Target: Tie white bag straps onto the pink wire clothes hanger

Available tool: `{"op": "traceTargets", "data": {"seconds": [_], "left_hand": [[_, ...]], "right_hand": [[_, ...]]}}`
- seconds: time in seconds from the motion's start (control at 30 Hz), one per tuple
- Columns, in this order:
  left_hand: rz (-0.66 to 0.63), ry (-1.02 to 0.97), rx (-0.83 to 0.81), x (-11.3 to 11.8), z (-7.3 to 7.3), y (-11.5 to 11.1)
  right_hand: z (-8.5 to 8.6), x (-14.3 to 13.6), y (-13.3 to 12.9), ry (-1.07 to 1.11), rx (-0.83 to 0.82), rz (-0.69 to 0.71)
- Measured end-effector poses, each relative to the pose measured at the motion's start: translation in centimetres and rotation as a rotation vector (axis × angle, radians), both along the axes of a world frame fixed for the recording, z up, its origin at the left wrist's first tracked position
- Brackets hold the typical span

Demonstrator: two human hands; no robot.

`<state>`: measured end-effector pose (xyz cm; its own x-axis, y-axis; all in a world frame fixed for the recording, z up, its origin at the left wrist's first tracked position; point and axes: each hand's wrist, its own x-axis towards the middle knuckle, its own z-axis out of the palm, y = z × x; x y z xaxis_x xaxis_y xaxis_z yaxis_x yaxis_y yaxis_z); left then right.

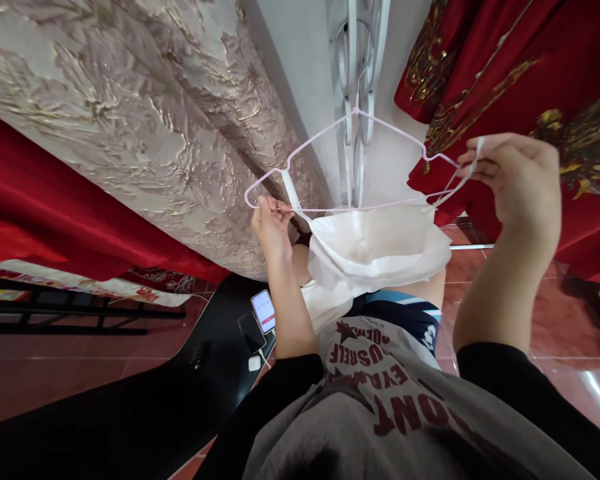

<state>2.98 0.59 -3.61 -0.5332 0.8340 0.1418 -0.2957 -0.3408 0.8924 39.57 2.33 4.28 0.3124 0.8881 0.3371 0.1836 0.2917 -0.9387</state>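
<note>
A pale pink clothes hanger (321,138) hangs by its hook on a white metal rack in front of me. My left hand (274,230) is closed on the lower bar near the hanger's left end. From that side a white strap runs over the hanger's arm down to a white garment with thin straps (380,240), which hangs below the bar above my lap. My right hand (520,173) pinches the garment's other strap (475,163) at the hanger's right end. Whether those fingers also touch the hanger tip, I cannot tell.
The white metal rack (351,67) stands against the wall. Beige embossed cloth (155,120) hangs at left, and red cloth with gold embroidery (490,80) at right. Two phones, one a lit phone (264,311), lie on the black bench (180,387) by a white charger (254,363).
</note>
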Motion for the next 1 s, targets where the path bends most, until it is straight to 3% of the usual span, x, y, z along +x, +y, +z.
{"op": "traceTargets", "data": {"seconds": [0.1, 0.2, 0.3, 0.37, 0.43, 0.5, 0.63, 0.7, 0.77, 0.9, 0.93, 1.0], "left_hand": [[0.003, -0.025, 0.002, 0.2, 0.1, -0.1], [-0.002, -0.046, -0.009, 0.4, 0.2, -0.2], [-0.012, -0.038, -0.026, 0.5, 0.3, -0.5], [-0.015, -0.032, -0.015, 0.6, 0.4, -0.5], [-0.01, -0.03, -0.005, 0.6, 0.5, -0.6], [-0.004, -0.034, -0.006, 0.6, 0.4, -0.5], [-0.017, -0.04, 0.025, 0.8, -0.7, -0.3], [-0.019, -0.032, 0.052, 0.9, -1.7, -0.4], [0.075, 0.007, 0.071, 1.2, -2.6, -0.7], [0.579, 0.295, 0.171, 1.9, -2.9, -1.6], [0.613, 0.38, 0.207, 2.0, -2.6, -1.8], [0.465, 0.514, 0.249, 2.2, -1.8, -2.0]], "right_hand": [[2.6, -2.5, -1.3, -0.075, -0.069, 0.056], [3.6, -4.0, -2.8, -0.267, -0.098, 0.098], [3.7, -4.2, -4.3, -0.409, -0.044, -0.056], [3.5, -4.3, -4.8, -0.37, 0.035, -0.143], [2.7, -5.0, -4.8, -0.301, 0.086, -0.075], [1.1, -6.3, -4.0, -0.307, 0.117, 0.113], [-3.7, -9.8, -2.0, -0.558, 0.196, 0.454], [-6.1, -11.0, -1.7, -0.661, 0.212, 0.442], [-7.8, -11.6, -2.0, -0.705, 0.238, 0.364], [-8.9, -11.8, -3.1, -0.718, 0.307, 0.281], [-8.9, -11.8, -3.2, -0.717, 0.321, 0.275], [-8.9, -11.8, -3.2, -0.717, 0.337, 0.27]]}}
